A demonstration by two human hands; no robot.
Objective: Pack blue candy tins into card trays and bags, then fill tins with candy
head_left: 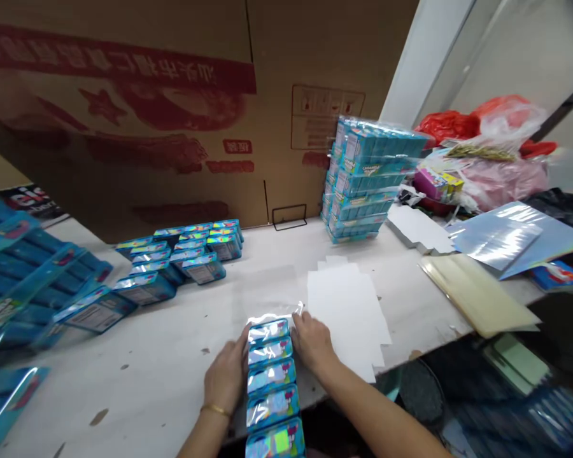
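Observation:
A row of several small blue boxes (271, 375) with shiny, colourful tops runs from the table's near edge toward the middle. My left hand (226, 372) presses along the left side of the row's far end, its fingers partly hidden. Against the right side of the same end is my right hand (312, 340), its thumb and fingers pinched on the edge of a clear plastic film (272, 299). The film lies flat on the table just beyond the row and is hard to see against the white surface.
More blue boxes (191, 248) stand in rows at the back left. Wrapped packs (23, 273) are piled at far left, and a wrapped stack (363, 184) stands at the back right. White card sheets (346, 312) lie right of my hands. A large cardboard box (181, 127) walls the back.

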